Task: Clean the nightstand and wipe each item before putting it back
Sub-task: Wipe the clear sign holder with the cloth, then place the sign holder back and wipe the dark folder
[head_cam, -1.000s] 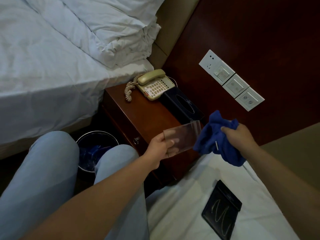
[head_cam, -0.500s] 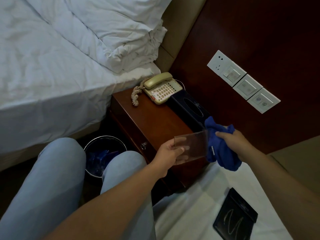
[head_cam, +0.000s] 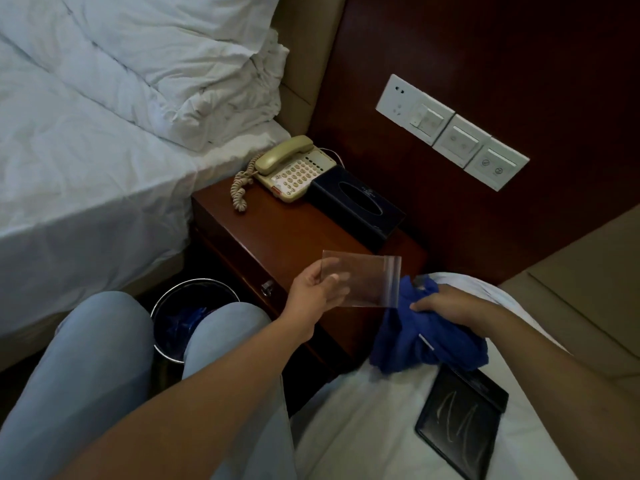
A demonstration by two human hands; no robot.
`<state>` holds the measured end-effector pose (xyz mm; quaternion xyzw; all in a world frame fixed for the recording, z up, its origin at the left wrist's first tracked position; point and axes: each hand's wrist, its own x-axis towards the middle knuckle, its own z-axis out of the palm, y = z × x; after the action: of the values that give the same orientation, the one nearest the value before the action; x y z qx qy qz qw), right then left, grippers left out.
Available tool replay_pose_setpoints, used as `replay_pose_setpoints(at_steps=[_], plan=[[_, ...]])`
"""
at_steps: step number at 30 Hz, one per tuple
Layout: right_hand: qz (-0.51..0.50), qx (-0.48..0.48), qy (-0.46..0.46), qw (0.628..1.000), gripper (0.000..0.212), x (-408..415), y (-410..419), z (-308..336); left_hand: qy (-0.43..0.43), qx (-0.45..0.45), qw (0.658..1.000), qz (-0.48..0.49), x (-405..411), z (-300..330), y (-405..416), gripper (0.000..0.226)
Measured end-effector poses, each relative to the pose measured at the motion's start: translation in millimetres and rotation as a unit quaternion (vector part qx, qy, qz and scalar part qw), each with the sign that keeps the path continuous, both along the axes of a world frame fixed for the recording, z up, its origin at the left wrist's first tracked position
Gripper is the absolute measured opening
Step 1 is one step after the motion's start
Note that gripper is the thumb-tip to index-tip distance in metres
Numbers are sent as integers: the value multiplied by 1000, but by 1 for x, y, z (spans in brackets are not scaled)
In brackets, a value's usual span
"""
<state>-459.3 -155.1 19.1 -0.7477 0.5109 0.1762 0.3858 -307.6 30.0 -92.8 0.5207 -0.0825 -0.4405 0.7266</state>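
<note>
I see the nightstand (head_cam: pixel 277 233) with only the phone (head_cam: pixel 294 173) and tissue box (head_cam: pixel 356 202) pushed to its back edge, presumably so the front can take returned items. My left hand (head_cam: pixel 311 296) pinches the clear acrylic stand (head_cam: pixel 360 278) by its left end above the front corner, long axis running left to right, face towards me for wiping. My right hand (head_cam: pixel 446 306) grips the bunched blue cloth (head_cam: pixel 426 337) just beside its right edge.

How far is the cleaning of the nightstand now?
Roughly midway, it seems. The phone and tissue box stand at the back of the nightstand; whether they were wiped cannot be told. The left hand holds a clear plastic stand, the right hand a blue cloth. The black folder still lies on the bed.
</note>
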Motion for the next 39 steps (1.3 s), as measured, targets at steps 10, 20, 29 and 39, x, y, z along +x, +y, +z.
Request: replay_pose_setpoints(at_steps=[10,20,29,39], plan=[[-203,8,-179,963,30,-54,-27,-17,-303,70,946,-94,-1,47,-73,22],[-279,58,-229,931,40,-88,-61,-41,-655,93,709,-244,6,101,-216,20],[-319,116,-263,903,37,-86,-87,-62,-678,143,672,-261,32,72,-291,29],[-347,131,-280,886,37,-83,-94,-69,-699,179,638,-269,38,64,-316,40]])
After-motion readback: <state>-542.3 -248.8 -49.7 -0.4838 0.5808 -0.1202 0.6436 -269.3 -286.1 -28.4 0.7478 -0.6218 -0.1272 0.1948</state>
